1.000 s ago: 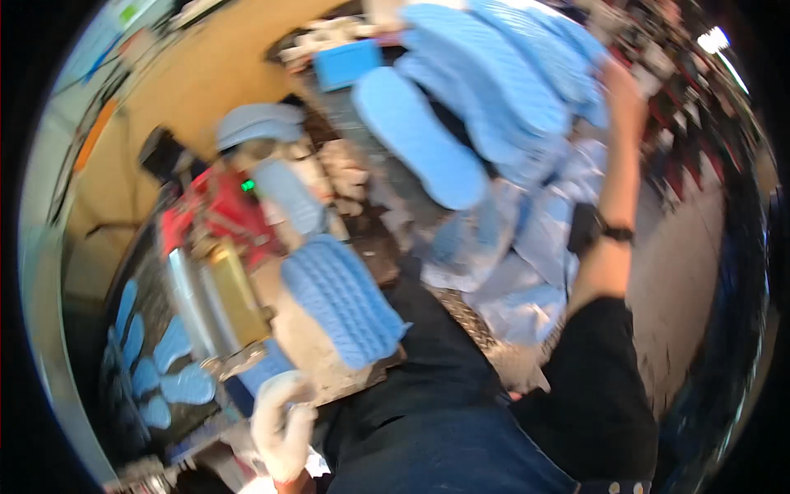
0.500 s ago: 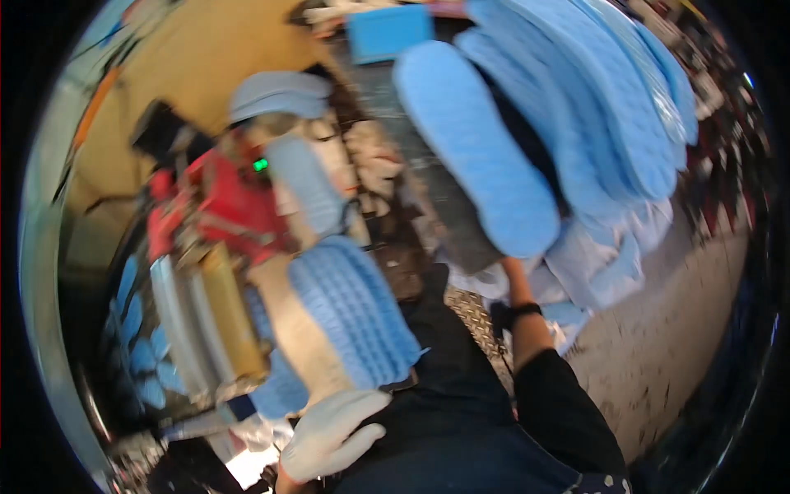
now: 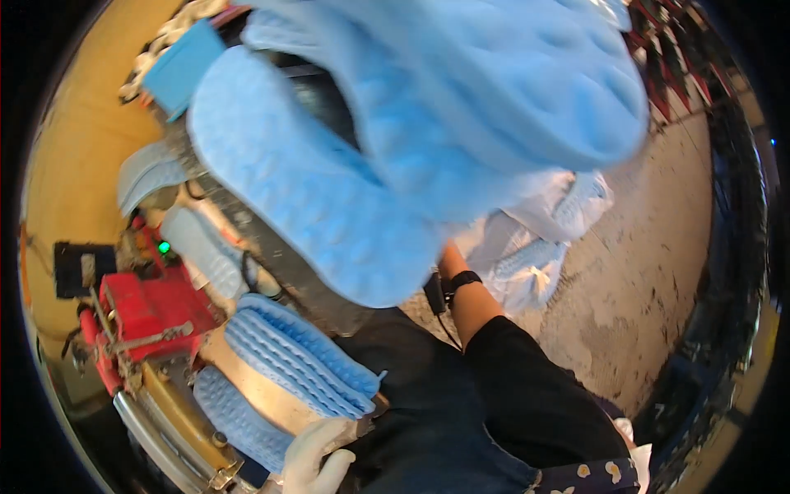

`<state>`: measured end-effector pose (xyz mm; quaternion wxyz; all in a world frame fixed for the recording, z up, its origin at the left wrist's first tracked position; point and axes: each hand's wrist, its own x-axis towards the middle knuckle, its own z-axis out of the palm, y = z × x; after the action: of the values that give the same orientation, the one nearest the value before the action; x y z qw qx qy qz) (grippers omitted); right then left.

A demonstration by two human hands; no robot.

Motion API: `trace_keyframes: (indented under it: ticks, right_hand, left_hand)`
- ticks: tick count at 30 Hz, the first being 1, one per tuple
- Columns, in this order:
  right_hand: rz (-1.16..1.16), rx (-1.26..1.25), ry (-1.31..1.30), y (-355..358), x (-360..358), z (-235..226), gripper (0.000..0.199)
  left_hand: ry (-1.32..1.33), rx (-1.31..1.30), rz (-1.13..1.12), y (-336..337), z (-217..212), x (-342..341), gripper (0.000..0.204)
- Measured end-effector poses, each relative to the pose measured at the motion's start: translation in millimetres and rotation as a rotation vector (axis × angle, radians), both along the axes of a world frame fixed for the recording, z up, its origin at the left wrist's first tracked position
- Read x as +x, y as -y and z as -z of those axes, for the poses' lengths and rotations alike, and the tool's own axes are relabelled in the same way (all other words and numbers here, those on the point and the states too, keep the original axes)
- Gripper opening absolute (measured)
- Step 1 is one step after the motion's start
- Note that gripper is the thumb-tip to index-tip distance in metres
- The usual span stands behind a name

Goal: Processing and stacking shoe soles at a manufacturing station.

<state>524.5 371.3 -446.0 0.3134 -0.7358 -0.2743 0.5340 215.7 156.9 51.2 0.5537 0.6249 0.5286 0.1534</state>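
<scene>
Scuffed concrete floor (image 3: 634,272) right of dark surface (image 3: 280,255). Long blue insole (image 3: 284,177) on surface, lower end at near edge, long axis slanting toward right grip (image 3: 449,259), nearer hand; fingers hidden, cannot tell closure. Gloved left grip (image 3: 314,463), thumb apart, near ribbed insole stack (image 3: 300,354).

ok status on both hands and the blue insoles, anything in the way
White-gloved left hand open, near ridged blue foam pads. Bare right hand mostly hidden by pale-blue dimpled foam insoles, grip unclear. In the way: same insoles, covering its fingers.
</scene>
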Motion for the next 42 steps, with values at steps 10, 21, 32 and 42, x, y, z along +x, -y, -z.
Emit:
trace_keyframes:
  ticks: [10,21,32,42]
  right_hand:
    - [-0.500,0.394,-0.673,123.0,-15.2,-320.6,0.040]
    - [-0.362,0.288,-0.595,60.3,18.6,-242.1,0.041]
    - [-0.177,0.005,0.687,-16.2,44.9,-1.8,0.038]
    - [0.066,0.206,0.657,39.8,122.7,15.3,0.035]
  left_hand:
    - [0.550,-0.388,-0.723,-51.0,60.6,52.5,0.063]
    - [0.969,-0.557,-0.903,-55.4,84.5,60.1,0.053]
    - [0.827,-0.662,-0.937,-50.4,81.8,49.3,0.037]
    - [0.857,-0.602,-0.481,-39.9,65.0,29.2,0.071]
